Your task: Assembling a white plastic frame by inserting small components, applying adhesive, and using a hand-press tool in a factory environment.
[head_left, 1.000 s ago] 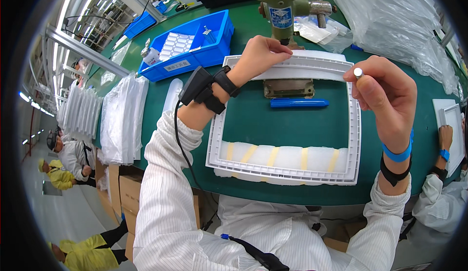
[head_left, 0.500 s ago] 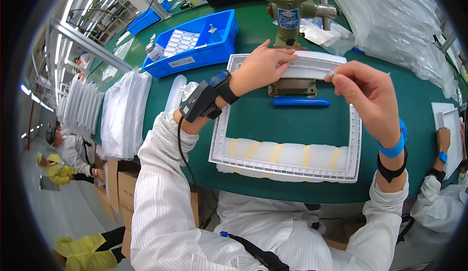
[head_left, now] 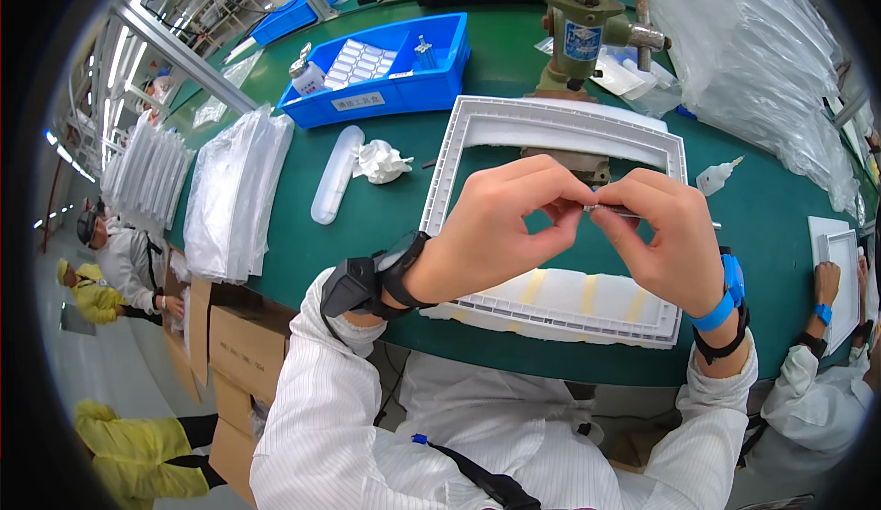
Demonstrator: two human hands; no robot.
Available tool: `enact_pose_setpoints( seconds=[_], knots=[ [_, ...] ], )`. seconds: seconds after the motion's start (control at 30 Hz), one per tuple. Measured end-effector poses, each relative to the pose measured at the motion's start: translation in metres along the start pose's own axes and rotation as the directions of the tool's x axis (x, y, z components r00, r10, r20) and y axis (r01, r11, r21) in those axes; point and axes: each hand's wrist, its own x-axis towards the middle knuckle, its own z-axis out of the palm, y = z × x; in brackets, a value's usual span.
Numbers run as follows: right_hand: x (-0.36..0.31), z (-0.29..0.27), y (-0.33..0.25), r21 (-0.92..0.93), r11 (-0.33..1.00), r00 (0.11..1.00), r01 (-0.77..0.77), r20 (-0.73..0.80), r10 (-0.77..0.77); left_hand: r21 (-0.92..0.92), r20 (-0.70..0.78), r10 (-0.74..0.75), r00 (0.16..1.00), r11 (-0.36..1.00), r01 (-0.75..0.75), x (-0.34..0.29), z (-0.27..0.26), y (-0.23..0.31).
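Note:
My left hand (head_left: 514,225) and my right hand (head_left: 665,235) meet above the opening of a white rectangular frame (head_left: 442,175). Their thumbs and index fingers pinch a tiny silvery piece (head_left: 592,207), too small to name. From behind the right hand's fingers a thin metal rod (head_left: 717,225) pokes out; what tool it belongs to is hidden. The frame lies flat, its near side on a white foam roll (head_left: 587,292) with yellow tape bands. At its far side stands a green hand press (head_left: 580,42), whose base is partly covered by the frame and my left hand.
A blue bin (head_left: 376,97) with a bottle and white pieces stands far left. Nearer are a white oblong case (head_left: 336,175) and crumpled tissue (head_left: 381,162). Plastic-wrapped stacks (head_left: 234,198) line the left edge. A dropper bottle (head_left: 718,176) lies right; beyond it, a co-worker's hand (head_left: 826,282).
My left hand has left the far side of the frame and come nearer to meet my right hand, which moved down. The blue bar no longer shows. A dropper bottle shows on the right.

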Motion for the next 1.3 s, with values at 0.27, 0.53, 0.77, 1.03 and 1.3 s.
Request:
enact_pose_setpoints(
  seconds=[0.27, 0.53, 0.77, 1.03, 1.3],
  knots=[
    [-0.001, 0.015, 0.003, -0.079, 0.99, 0.993, 0.116, -0.029, -0.119, 0.05, -0.015, 0.073, 0.997, 0.996, -0.072, 0.0, 0.002, -0.008],
    [0.002, 0.009, 0.004, 0.015, 0.971, 0.97, 0.24, 0.023, -0.241, 0.032, 0.027, 0.105, 0.994, 0.994, -0.106, 0.0, -0.008, 0.004],
    [0.0, -0.005, -0.006, 0.054, 0.956, 0.958, 0.287, 0.002, -0.287, -0.187, -0.087, -0.246, 0.965, 0.956, 0.226, 0.004, -0.085, -0.018],
    [0.002, -0.006, 0.0, 0.148, 0.964, 0.974, 0.221, 0.01, -0.225, 0.115, 0.061, -0.403, 0.913, 0.911, 0.395, -0.043, -0.129, -0.08],
    [0.006, 0.004, 0.008, 0.179, 0.954, 0.968, 0.242, 0.026, -0.25, 0.196, 0.289, -0.043, 0.957, 0.98, -0.016, -0.046, -0.125, -0.102]
  ],
)
